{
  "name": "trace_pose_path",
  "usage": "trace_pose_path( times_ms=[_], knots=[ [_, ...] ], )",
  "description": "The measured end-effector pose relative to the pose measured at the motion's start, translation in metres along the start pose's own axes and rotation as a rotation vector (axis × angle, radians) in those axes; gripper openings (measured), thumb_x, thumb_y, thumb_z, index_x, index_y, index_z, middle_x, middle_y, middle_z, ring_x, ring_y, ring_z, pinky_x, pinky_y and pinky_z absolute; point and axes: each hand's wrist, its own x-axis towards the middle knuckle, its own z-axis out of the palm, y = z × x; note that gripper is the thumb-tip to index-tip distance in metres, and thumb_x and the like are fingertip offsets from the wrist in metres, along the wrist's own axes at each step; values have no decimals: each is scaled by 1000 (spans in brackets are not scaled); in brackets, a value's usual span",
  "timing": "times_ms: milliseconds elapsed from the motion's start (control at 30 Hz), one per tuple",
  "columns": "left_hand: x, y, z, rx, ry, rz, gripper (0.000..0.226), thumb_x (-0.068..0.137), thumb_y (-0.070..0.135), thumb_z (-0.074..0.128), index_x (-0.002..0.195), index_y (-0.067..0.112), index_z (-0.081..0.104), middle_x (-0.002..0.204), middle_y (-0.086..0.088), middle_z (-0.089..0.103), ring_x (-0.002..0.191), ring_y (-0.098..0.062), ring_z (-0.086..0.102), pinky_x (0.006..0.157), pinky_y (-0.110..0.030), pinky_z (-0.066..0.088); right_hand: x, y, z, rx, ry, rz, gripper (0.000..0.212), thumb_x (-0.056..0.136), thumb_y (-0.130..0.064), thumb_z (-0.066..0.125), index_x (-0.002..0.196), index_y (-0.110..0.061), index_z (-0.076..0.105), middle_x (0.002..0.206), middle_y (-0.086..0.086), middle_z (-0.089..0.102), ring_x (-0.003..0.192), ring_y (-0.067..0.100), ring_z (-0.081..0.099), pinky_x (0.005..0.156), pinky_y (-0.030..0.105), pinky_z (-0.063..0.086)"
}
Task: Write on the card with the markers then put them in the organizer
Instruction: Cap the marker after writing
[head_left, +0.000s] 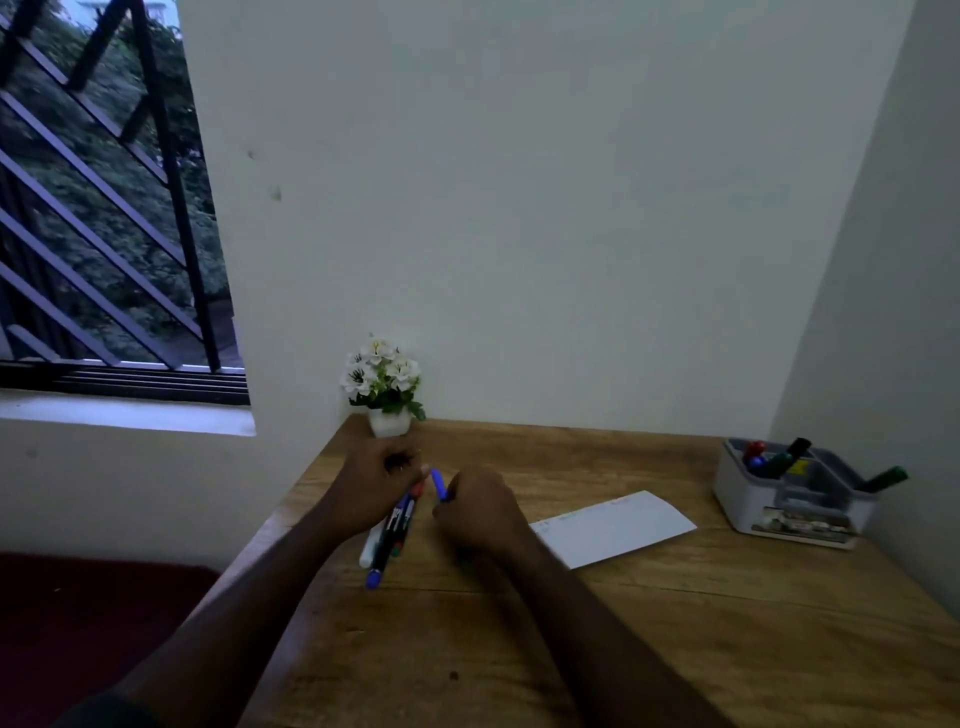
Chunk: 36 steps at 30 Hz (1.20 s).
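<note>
The markers (390, 530) would likely handle as light, stiff plastic barrels, smooth enough to slide against one another when bunched, so a firm wrap about the middle of the bundle looked the safest hold; a single one would be best taken near its tip end for writing. They were slim and dark-bodied, one with a blue end cap pointing toward six o'clock, another white-barrelled beside it, with hints of red and green among them.

The left hand (376, 480) was clenched around this bundle over the counter (675, 649), near its nine o'clock edge. The right hand (480, 514), just beside it at three o'clock, pinched a small blue piece (439, 486), probably a cap or the tip of a blue marker; blur made it hard to say which.

The card (613, 527) lay flat on the counter at three o'clock of the hands, white and thin, likely flimsy and apt to shift under a pen unless pressed down. Faint marks showed along its far edge, too small to read.

The organizer (789, 493), a pale grey compartmented box, stood well apart at two o'clock by the wall, already holding several markers upright or leaning. A small pot of white flowers (384, 384) sat at twelve o'clock of the hands.
</note>
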Motion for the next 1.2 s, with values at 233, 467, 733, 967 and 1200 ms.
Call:
trace_pose_path(
  times_ms=[233,467,733,967,1200],
  knots=[
    [7,27,33,-344,12,-125,6,92,14,63,97,13,67,73,-9,71,67,-18,68,57,-33,55,-5,58,-52,-66,213,-296,16,100,-22,47,95,-17,60,82,-3,57,71,11,50,64,26,32],
    [18,51,84,-359,-223,-25,19,90,21,67,109,19,72,83,3,72,67,-11,67,63,-20,52,-23,112,-65,-385,242,-213,19,102,-41,43,111,-29,55,94,-7,64,79,10,57,73,31,51],
    [32,53,107,-287,-317,37,17,91,20,65,103,27,75,89,18,71,82,-6,64,73,-23,48,-21,134,-65,-518,232,-200,18,103,-44,38,108,-30,49,92,-6,67,75,13,60,67,33,49],
    [34,41,101,-278,-261,-34,12,93,26,62,91,25,74,81,8,71,81,-6,64,68,-16,46,-19,139,-73,-467,360,-173,40,101,-60,28,111,-35,58,78,-10,65,67,7,58,61,30,44],
    [30,20,116,-66,-291,-124,13,85,37,69,93,28,73,98,14,68,96,-5,60,92,-42,49,-31,146,-82,44,537,-358,53,94,7,45,132,-28,58,112,-15,60,86,0,60,73,15,49]
  ],
)
